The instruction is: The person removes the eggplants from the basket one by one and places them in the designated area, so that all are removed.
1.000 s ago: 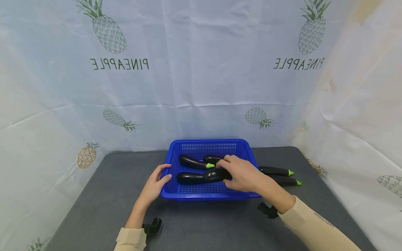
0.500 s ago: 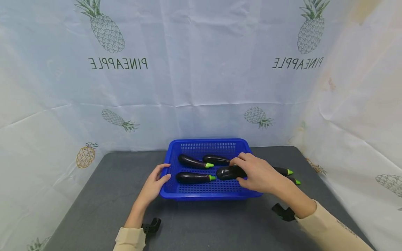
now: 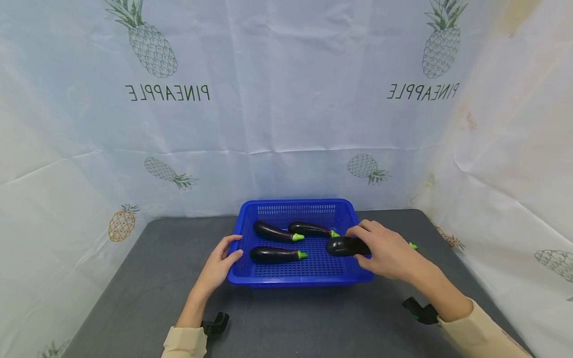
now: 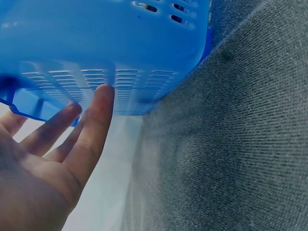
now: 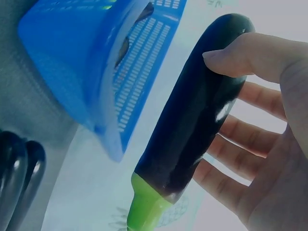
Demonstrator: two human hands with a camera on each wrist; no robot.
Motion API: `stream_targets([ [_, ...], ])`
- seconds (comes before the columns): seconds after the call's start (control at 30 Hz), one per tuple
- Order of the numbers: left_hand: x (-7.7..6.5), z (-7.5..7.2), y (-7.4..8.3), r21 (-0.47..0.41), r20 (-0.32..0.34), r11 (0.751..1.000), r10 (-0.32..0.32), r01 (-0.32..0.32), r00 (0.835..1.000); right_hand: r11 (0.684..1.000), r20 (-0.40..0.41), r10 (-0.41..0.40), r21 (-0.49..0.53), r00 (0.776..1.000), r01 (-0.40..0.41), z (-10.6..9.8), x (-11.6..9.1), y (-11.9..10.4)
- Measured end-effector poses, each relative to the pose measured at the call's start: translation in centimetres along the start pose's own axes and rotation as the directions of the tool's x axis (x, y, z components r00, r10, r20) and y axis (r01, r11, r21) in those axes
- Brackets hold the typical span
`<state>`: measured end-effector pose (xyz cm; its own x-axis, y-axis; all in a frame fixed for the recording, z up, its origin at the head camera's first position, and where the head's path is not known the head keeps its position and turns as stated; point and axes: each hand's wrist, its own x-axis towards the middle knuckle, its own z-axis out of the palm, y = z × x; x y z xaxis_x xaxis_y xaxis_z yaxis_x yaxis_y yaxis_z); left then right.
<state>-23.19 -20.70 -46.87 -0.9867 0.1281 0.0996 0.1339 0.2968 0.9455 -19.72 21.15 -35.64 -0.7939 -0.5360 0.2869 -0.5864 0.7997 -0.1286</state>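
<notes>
My right hand (image 3: 388,251) grips a dark eggplant (image 3: 342,246) between thumb and fingers, over the right side of a blue basket (image 3: 304,279). In the right wrist view the held eggplant (image 5: 192,110) hangs clear of the basket wall, green stem end downward. Three eggplants lie inside: one at the back left (image 3: 273,231), one at the back middle (image 3: 311,229) and one at the front left (image 3: 273,254). My left hand (image 3: 218,266) touches the basket's left side, its fingers fairly straight against the slotted wall in the left wrist view.
Two more eggplants (image 5: 12,168) lie side by side on the dark grey table (image 3: 304,323), right of the basket. In the head view my right hand hides most of them. A pineapple-print cloth (image 3: 295,99) hangs behind and along both sides.
My right hand has moved right with the eggplant, from the basket's middle toward its right rim, uncovering the front-left and back-middle eggplants' stems. My left hand has stayed at the left rim.
</notes>
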Motion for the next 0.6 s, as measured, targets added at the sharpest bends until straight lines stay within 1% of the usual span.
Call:
stream_targets([
  [0.23,0.1,0.2,-0.1,-0.013,-0.002,1.0,0.001,-0.001,1.0,0.999,-0.007,0.038,0.006,0.999,-0.038,0.2,-1.4,1.6],
  [0.6,0.1,0.0,-0.3,-0.003,-0.012,1.0,0.007,-0.007,1.0,0.994,0.021,0.106,0.009,0.994,-0.106,0.5,-3.3,3.9],
])
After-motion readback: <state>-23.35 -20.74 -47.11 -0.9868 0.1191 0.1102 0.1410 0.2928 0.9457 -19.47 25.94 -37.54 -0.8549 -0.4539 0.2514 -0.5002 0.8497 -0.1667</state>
